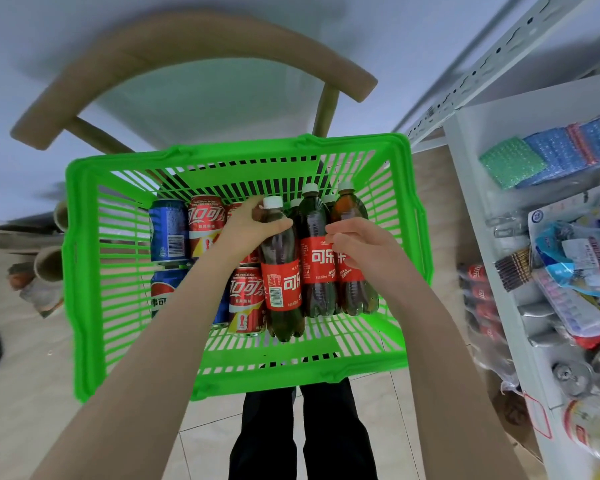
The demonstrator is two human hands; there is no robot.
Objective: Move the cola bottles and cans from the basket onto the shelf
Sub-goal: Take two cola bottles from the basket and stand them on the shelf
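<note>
A green plastic basket (84, 271) sits on a chair below me. Inside lie several cola bottles with red labels and white caps, plus red cola cans (245, 299) and blue cans (168, 230) on the left. My left hand (246, 225) grips the upper part of the nearest cola bottle (281, 285), which is lifted a little above the others. My right hand (359, 242) curls round the rightmost bottle (354, 292), beside a middle bottle (314, 258). The white shelf (492, 271) stands at the right.
A wooden chair back (187, 53) curves behind the basket. The shelf holds sponges (548, 157), packets (582, 271) and silver cans (572, 375); cola bottles (478, 299) show on a lower level. My dark trouser legs (302, 431) stand on tiled floor.
</note>
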